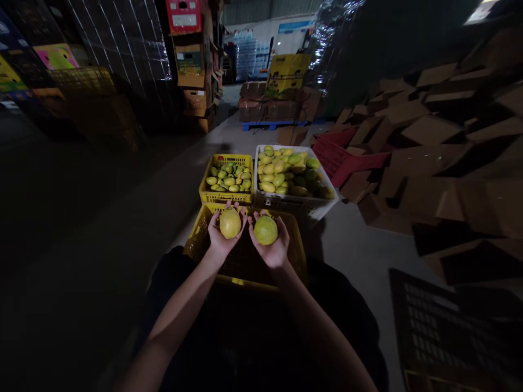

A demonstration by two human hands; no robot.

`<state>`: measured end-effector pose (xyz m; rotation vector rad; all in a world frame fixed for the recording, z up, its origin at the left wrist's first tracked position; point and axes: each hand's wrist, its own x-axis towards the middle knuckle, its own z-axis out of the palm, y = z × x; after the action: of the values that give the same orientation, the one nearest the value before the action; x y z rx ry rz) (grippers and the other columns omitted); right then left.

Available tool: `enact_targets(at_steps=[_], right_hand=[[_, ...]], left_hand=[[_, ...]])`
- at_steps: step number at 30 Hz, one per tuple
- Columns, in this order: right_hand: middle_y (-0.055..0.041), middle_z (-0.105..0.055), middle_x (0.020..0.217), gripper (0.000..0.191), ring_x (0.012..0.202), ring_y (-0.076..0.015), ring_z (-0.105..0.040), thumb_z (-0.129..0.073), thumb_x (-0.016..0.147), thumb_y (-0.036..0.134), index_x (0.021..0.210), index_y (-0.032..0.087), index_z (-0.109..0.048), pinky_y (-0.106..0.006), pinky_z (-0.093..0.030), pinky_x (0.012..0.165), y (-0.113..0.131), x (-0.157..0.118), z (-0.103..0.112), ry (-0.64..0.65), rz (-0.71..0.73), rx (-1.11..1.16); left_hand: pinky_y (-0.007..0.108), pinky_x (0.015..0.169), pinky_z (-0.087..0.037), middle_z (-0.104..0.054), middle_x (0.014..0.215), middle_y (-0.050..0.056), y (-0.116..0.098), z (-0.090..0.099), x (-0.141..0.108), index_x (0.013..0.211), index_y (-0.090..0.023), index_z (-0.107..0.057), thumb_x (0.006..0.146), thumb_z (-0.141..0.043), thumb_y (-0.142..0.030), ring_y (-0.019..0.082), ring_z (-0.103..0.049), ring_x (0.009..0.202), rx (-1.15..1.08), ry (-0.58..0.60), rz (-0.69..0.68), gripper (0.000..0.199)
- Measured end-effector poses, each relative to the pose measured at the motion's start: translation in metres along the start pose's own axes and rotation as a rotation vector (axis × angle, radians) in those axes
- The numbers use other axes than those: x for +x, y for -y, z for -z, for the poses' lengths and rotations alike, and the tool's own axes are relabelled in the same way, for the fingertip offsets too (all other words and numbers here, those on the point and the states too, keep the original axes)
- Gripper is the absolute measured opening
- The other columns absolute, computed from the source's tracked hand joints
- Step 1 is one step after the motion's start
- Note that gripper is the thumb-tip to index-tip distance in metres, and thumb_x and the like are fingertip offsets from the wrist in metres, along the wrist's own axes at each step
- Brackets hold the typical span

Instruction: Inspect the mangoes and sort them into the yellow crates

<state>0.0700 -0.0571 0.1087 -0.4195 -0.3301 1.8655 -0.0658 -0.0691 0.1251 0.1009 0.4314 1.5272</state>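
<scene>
Both hands are held palm up over a yellow plastic crate (300,247), whose inside is dark. In my left hand (218,239) rests a yellow mango-like fruit (230,223), with the fingers curled around it. My right hand (274,251) cups a greener mango-like fruit (265,230), close beside the first. Just beyond stands a smaller-looking yellow crate (208,198) of green and yellow fruits (229,181). Touching it on the right is a white crate (322,204), heaped with mostly yellow fruits (279,166).
A red crate (335,160) and a big heap of cardboard boxes (433,163) lie to the right. A dark slatted crate (429,321) sits at lower right. Beyond, boxes stand on a blue pallet (267,126). Stacked cartons (194,81) rise at the back left.
</scene>
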Motion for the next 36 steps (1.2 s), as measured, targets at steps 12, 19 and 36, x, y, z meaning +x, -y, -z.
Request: enact_targets(at_steps=[12,19,36], right_hand=[[-0.0001,-0.074,0.093,0.022,0.090,-0.0195,-0.069,-0.055,0.082,0.040,0.091,0.024,-0.067,-0.035,-0.058,0.079,0.003,-0.004,-0.005,-0.043,-0.038,0.042],[-0.0014,-0.074,0.091,0.021,0.092,-0.0190,-0.068,-0.059,0.079,0.036,0.094,0.023,-0.066,-0.037,-0.058,0.083,0.000,0.000,0.001,-0.021,-0.005,0.033],[0.0016,-0.071,0.071,0.022,0.073,-0.0127,-0.068,-0.045,0.093,0.031,0.081,0.021,-0.061,-0.028,-0.059,0.076,-0.006,0.014,0.001,-0.400,0.027,0.056]], left_hand=[[0.034,0.085,-0.054,-0.071,0.104,0.005,0.003,0.002,0.002,0.113,-0.021,-0.065,0.086,-0.045,-0.030,0.019,-0.066,0.095,-0.066,-0.014,0.055,0.034],[0.035,0.087,-0.054,-0.071,0.096,0.008,0.003,0.006,0.007,0.112,-0.016,-0.064,0.085,-0.045,-0.026,0.020,-0.066,0.096,-0.115,-0.011,0.069,0.035],[0.028,0.065,-0.058,-0.066,0.100,0.012,0.012,0.007,0.024,0.115,-0.013,-0.056,0.096,-0.034,-0.028,0.019,-0.065,0.084,-0.017,-0.331,0.109,0.033]])
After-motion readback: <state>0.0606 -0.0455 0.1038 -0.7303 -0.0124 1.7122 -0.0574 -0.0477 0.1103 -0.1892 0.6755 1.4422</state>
